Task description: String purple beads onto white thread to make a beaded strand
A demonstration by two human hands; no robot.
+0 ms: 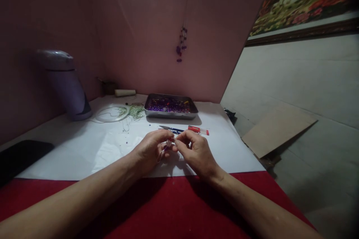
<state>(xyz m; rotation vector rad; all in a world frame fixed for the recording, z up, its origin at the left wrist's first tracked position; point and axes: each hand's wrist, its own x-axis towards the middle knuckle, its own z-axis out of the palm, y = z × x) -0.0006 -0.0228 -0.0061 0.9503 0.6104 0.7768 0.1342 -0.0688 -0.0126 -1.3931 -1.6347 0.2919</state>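
Note:
My left hand [151,146] is curled around a small beaded piece [168,143] with clear and purple beads, its fingers closed on it. A thin pale thread loops down from the beads below the left fingers. My right hand [198,151] meets the left fingertips from the right, thumb and forefinger pinched together at the edge of the beads. Whether thread or a bead lies in that pinch is too small to tell. Just beyond both hands lie scissors [167,128] with dark blue handles and a small red and clear case [198,130].
A metal tray [171,115] of purple beads stands behind the hands. Leftward are tangled green thread [134,112], a white ring-shaped coil [112,119], a purple flask [68,93] and a dark flat object [25,158]. Strung beads [181,41] hang at the pink backdrop.

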